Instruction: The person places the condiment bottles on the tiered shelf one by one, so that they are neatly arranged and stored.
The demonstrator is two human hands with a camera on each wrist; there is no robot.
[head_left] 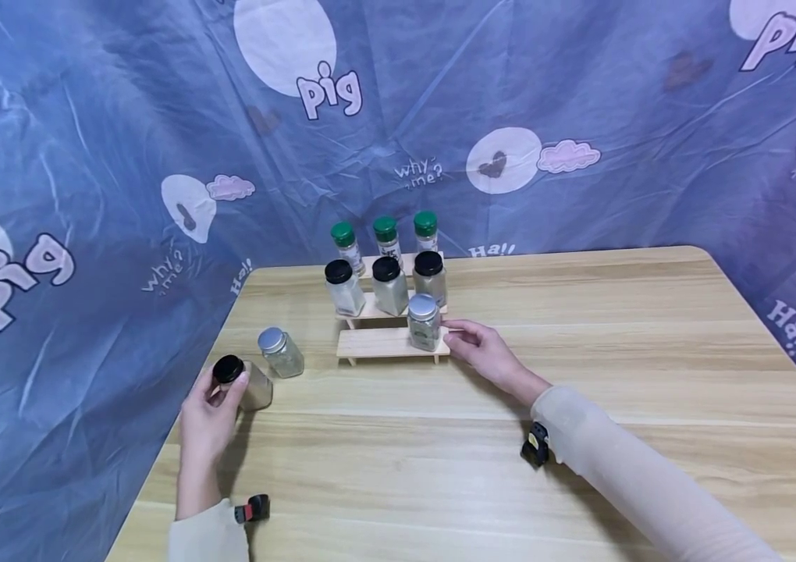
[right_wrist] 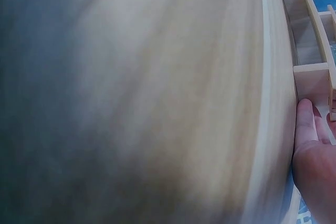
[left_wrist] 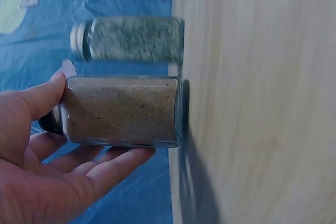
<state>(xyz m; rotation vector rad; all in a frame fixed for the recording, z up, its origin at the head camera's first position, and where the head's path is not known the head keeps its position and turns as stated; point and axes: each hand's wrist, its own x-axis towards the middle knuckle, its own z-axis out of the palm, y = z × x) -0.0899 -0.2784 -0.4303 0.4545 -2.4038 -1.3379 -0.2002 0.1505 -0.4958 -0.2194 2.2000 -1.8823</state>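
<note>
My left hand (head_left: 207, 417) grips a square glass spice jar (left_wrist: 121, 111) with a black lid and brown powder inside, thumb on one side and fingers on the other. The jar's base is at the table or barely above it; I cannot tell which. Beside it stands a silver-lidded jar (head_left: 282, 355) of green flakes. My right hand (head_left: 485, 355) is at the right end of the wooden tiered rack (head_left: 377, 343), its fingers (right_wrist: 305, 121) fairly straight against the rack's end. Close to those fingertips, another silver-lidded jar (head_left: 424, 326) stands on the lowest step.
Black-lidded jars (head_left: 389, 290) fill the rack's middle step. Behind them are green-capped bottles (head_left: 387, 238) on the top step. A blue printed cloth (head_left: 384, 140) hangs behind and to the left of the wooden table (head_left: 398, 460).
</note>
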